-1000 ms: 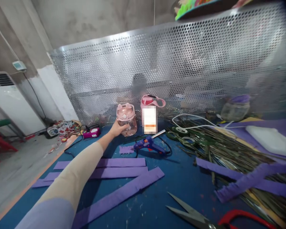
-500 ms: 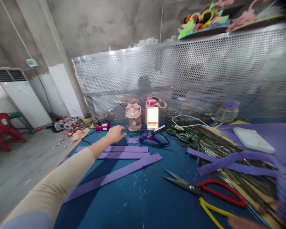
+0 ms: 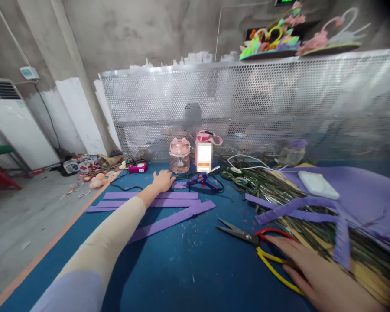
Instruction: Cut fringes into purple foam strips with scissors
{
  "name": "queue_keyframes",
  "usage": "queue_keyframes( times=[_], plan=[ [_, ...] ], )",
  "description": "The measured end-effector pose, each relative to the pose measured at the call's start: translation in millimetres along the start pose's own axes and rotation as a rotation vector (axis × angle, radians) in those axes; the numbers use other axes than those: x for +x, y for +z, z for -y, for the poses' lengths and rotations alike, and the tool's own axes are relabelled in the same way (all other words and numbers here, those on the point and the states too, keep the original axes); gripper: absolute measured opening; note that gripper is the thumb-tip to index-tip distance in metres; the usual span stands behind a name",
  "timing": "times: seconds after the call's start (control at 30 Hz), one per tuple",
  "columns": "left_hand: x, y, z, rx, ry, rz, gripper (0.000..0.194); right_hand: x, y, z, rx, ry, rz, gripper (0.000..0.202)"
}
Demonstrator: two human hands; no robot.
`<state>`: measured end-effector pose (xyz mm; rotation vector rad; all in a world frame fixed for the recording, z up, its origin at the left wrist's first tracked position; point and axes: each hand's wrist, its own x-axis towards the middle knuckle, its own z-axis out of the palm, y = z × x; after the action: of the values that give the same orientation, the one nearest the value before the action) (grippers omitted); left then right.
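Note:
My left hand (image 3: 163, 180) is stretched out over the far part of the blue table, fingers apart, just left of a small purple piece (image 3: 180, 185) and the blue glue gun (image 3: 204, 182). Several purple strips (image 3: 169, 223) lie flat nearer to me, some partly under my left arm. At the lower right my right hand (image 3: 307, 264) is over the handles of the scissors (image 3: 250, 236), one red and one yellow, with its fingers spread. The scissor blades are slightly apart and point left.
Two pink bottles (image 3: 180, 161) stand by the perforated metal panel (image 3: 149, 108). Green stems (image 3: 279, 190) lie at right with a ruffled purple strip (image 3: 342, 238), a white device (image 3: 317, 184) and a purple sheet (image 3: 370, 190). A magenta box (image 3: 138, 167) with a cord sits at back left.
My right hand has come in from the lower right edge onto the scissors' handles. My left hand has moved slightly right, nearer the small purple piece. The camera view has shifted.

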<state>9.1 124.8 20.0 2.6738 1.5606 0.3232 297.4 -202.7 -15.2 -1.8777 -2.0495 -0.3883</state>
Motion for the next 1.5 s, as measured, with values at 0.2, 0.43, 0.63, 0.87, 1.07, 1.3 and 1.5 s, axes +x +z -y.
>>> queue_keyframes(
  times=[0.2,0.43,0.63,0.87,1.07,1.3,1.5],
  plan=[
    [-87,-24.5,-11,-0.03,0.021,0.123,0.042,19,-14,3,0.018,0.01,0.311,0.053],
    [-147,-21.2,-22,-0.229,0.046,0.206,0.019,20,-20,19,0.077,0.253,0.475,0.068],
    [-138,-53.7,-27,-0.617,0.056,0.137,0.025,0,-22,24,0.767,0.464,0.258,0.057],
    [-158,-68.8,-50,-1.189,0.088,0.132,0.036,60,-30,95,1.646,0.481,0.051,0.053],
    [-163,-72.9,-56,-0.954,0.315,0.114,0.036,109,-24,154,1.583,0.567,-0.287,0.057],
    [-173,-71.8,-64,-0.995,0.383,0.116,0.037,100,-21,163,1.674,0.675,-0.384,0.053],
    [-184,-59.5,-68,-0.888,0.334,-0.095,0.036,107,-31,175,1.81,0.785,-0.495,0.055]
  ],
)
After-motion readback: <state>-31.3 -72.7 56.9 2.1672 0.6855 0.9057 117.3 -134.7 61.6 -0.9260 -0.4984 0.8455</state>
